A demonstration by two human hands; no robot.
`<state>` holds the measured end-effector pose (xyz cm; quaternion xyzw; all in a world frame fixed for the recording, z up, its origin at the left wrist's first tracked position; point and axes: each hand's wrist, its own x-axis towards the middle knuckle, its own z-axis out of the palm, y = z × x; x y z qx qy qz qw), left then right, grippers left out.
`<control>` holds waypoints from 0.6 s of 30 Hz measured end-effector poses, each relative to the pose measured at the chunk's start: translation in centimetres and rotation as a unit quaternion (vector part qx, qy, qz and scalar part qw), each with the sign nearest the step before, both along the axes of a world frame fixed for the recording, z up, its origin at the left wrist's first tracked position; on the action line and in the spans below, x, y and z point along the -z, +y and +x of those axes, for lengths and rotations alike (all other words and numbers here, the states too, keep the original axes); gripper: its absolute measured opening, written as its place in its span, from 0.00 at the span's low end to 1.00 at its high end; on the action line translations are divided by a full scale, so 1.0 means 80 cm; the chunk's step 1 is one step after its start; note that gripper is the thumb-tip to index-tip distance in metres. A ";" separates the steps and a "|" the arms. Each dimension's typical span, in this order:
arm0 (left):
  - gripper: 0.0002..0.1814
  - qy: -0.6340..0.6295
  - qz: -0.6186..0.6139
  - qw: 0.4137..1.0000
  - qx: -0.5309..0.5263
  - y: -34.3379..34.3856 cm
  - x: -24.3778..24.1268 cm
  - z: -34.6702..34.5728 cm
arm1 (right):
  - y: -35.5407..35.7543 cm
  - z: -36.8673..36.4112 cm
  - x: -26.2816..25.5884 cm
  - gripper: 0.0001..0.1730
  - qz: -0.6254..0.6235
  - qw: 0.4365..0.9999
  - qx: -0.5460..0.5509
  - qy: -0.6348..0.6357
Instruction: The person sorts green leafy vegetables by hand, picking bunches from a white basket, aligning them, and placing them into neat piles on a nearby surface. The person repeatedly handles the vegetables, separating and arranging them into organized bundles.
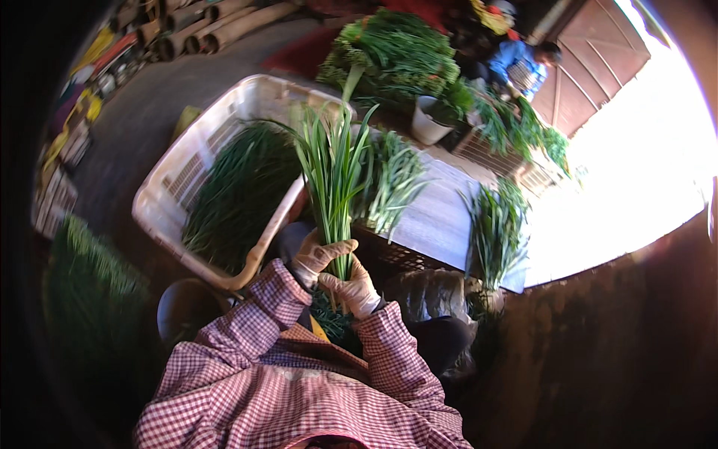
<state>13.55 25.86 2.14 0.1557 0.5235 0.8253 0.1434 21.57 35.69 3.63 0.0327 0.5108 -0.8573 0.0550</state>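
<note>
A bunch of long green leaves, probably garlic chives [331,174], stands upright in front of my chest. My left hand [322,257], in a pale glove, is wrapped around its stalks. Just below, my gloved right hand [356,289] grips the lower stalks, so their bottom ends are partly hidden. Beyond the left hand is a large white plastic basket [151,196] with a heap of loose green leaves [247,191] in it. Behind the held bunch, more leaves [392,179] lie on a grey board [435,210].
Another bunch [496,236] lies at the board's right end. Farther off are a stacked green pile [398,53], a white bucket [429,126] and a person in blue [519,64] handling greens over a crate [493,149]. Cylindrical pipes or logs [247,28] lie at upper left.
</note>
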 end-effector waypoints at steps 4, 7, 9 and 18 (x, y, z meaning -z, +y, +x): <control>0.26 0.047 -0.019 0.995 0.090 0.044 -0.066 -0.013 | 0.064 0.027 -0.067 0.22 0.018 0.996 0.005 -0.088; 0.43 -0.014 0.054 0.985 0.166 0.055 -0.083 -0.010 | 0.103 0.046 -0.104 0.23 0.026 0.995 0.047 -0.082; 0.47 -0.069 0.060 0.974 0.207 0.058 -0.054 -0.014 | 0.141 0.043 -0.120 0.22 0.053 0.990 0.101 -0.077; 0.42 -0.222 -0.048 0.952 0.204 0.042 0.061 0.013 | 0.430 0.006 0.008 0.28 0.519 0.760 0.281 -0.273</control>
